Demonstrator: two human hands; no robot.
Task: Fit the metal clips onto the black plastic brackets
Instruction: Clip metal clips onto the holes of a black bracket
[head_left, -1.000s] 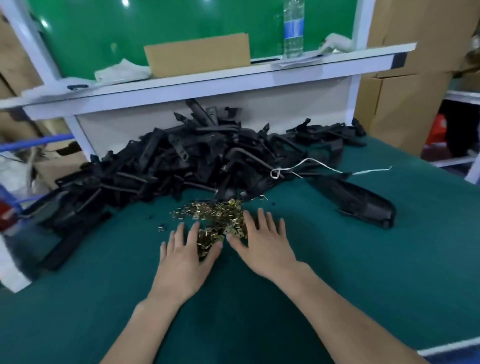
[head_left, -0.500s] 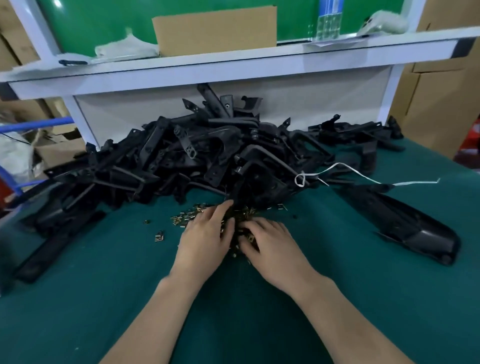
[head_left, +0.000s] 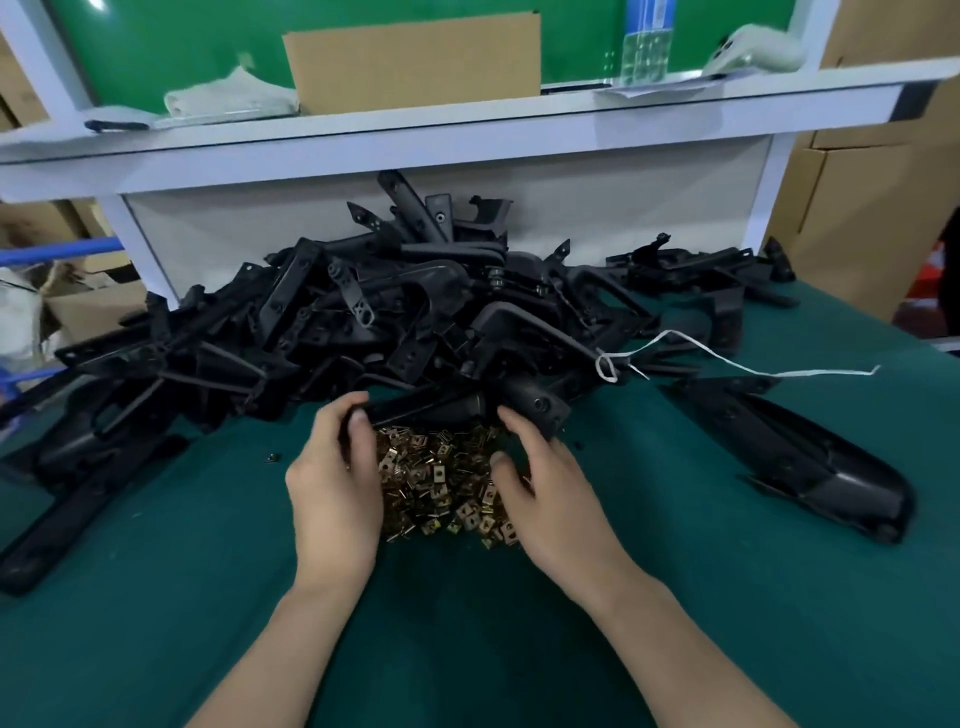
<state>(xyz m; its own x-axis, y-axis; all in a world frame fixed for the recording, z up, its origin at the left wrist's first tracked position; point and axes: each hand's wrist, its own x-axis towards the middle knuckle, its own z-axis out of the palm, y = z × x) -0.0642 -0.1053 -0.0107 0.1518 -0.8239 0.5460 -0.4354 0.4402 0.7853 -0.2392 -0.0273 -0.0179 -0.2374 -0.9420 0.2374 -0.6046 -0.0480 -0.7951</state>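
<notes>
**Desk:** What are the hands holding?

**Photographer:** One black plastic bracket (head_left: 431, 408), at the near edge of the heap of brackets (head_left: 363, 322) and just above the metal clips (head_left: 441, 483). The left hand (head_left: 332, 488) grips its left end, thumb in front and fingers wrapped over the top. The right hand (head_left: 556, 499) curls its fingers over the right end, with the thumb hanging above the clips.

**Desk:** Which way does it lie?

**Photographer:** The long axis runs left to right across the view, roughly level and side-on to the person. The right end is thicker and rounded, with a small round hole in it. The left end is slimmer.

**Desk:** And its look?

**Photographer:** It is a narrow moulded bar in matte black, the same as the tangled parts behind it. Whether a clip already sits on it cannot be made out.

**Desk:** The clips?

**Photographer:** They are small brass-coloured folded plates, many with a square hole, piled loosely on the green table (head_left: 779, 597) between the two wrists. A stray clip (head_left: 270, 457) lies apart to the left.

**Desk:** Anything else in frame?

**Photographer:** A white string (head_left: 727, 364) loops on the heap and trails to the right. A long black moulding (head_left: 810, 457) lies alone on the right side of the table. Behind the heap, a white shelf (head_left: 467, 130) carries a piece of cardboard (head_left: 415, 57) and a clear bottle (head_left: 647, 41).
</notes>
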